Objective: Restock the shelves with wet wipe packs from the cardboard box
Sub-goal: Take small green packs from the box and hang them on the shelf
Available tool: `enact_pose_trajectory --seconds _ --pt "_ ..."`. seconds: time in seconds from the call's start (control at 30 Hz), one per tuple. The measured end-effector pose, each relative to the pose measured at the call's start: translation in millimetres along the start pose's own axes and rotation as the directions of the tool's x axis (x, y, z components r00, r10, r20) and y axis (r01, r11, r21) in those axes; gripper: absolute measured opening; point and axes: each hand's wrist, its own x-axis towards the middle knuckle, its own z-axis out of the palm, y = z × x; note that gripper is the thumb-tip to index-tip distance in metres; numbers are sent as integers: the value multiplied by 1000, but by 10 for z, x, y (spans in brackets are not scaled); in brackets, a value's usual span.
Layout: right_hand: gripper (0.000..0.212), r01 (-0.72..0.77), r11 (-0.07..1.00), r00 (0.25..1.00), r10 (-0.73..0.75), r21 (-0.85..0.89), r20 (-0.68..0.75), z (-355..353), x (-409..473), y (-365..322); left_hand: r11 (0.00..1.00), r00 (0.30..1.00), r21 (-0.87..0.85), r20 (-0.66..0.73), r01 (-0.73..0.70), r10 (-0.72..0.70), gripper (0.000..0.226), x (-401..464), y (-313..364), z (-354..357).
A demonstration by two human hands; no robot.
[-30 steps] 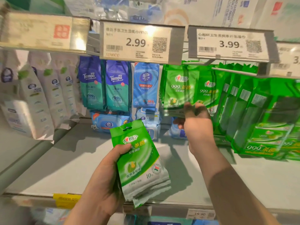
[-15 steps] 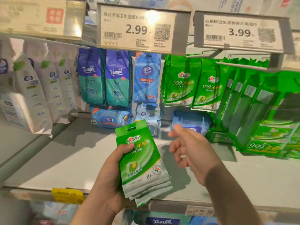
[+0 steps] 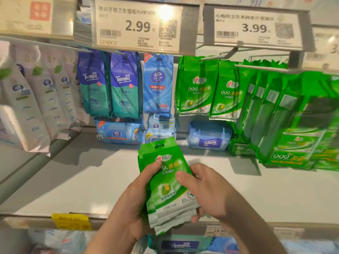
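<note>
You hold a small stack of green wipe packs (image 3: 169, 182) upright in front of the shelf (image 3: 88, 180), low in the middle of the view. Your left hand (image 3: 134, 204) wraps the stack from its left side, thumb pressed across the front near the logo. Your right hand (image 3: 207, 193) closes on the stack's right edge — thumb on the front face, fingers curled behind and under the lower corner. So both hands are together, clamped on the same packs.

Behind the stack, matching green packs (image 3: 194, 87) hang from hooks under the 3.99 price tag (image 3: 255, 28), with more green packs (image 3: 293, 121) crowding the hooks to the right. Left of them hang a light blue pack (image 3: 158, 85) and two dark blue and teal packs (image 3: 110, 85), under the 2.99 price tag (image 3: 139, 26). White pouches (image 3: 33, 99) hang at far left. Flat blue tubs of wipes (image 3: 209, 136) lie at the back of the shelf.
</note>
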Motion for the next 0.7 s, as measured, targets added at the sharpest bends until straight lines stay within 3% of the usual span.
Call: enact_pose_trajectory --seconds 0.07,0.1,0.23,0.4,0.5,0.6,0.7 --pt "27 -17 997 1000 19 79 -18 -17 3 45 974 978 -95 -28 204 -207 53 23 -39 64" --pt "27 -26 992 999 31 123 -38 -28 5 62 968 972 -110 -34 227 -232 49 29 -70 43" --pt "25 44 958 984 8 283 -179 -99 4 112 958 974 -177 14 224 -225 37 99 -111 -41" --pt "28 287 913 905 -159 290 -395 -220 -78 157 978 980 -126 -83 169 -180 22 151 -50 -35" --pt "21 454 847 826 -285 275 -487 -313 -216 81 978 978 -142 -125 151 -169 21 146 13 37" --pt "27 627 761 705 -460 170 -540 -393 -346 -30 994 977 -92 -201 54 -72 27 191 37 47" --pt "26 730 676 618 -588 102 -522 -451 -431 -116 991 985 -97 -138 89 -102 26 197 15 60"
